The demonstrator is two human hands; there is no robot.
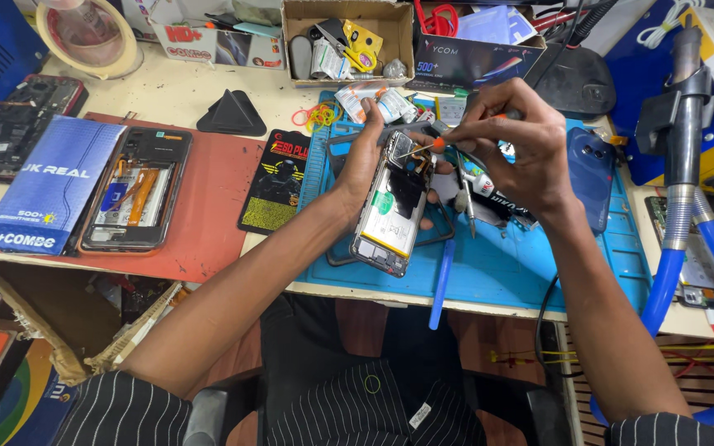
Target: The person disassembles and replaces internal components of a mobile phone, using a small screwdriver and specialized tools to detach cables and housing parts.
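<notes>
Nearest you, your left hand [367, 157] wraps around the side of the opened phone [392, 211], tilting its exposed back up toward you so the innards face the tool. Just beyond, your right hand [516, 144] pinches a small orange-tipped screwdriver [425, 149], its tip at the phone's upper end, held low for fine control. Under both hands lies the blue work mat [539, 272], with a blue pry stick [442, 285] below the phone. Far left of your left hand rests another opened phone [135, 190]; beyond both hands stands a cardboard parts box [349, 41].
</notes>
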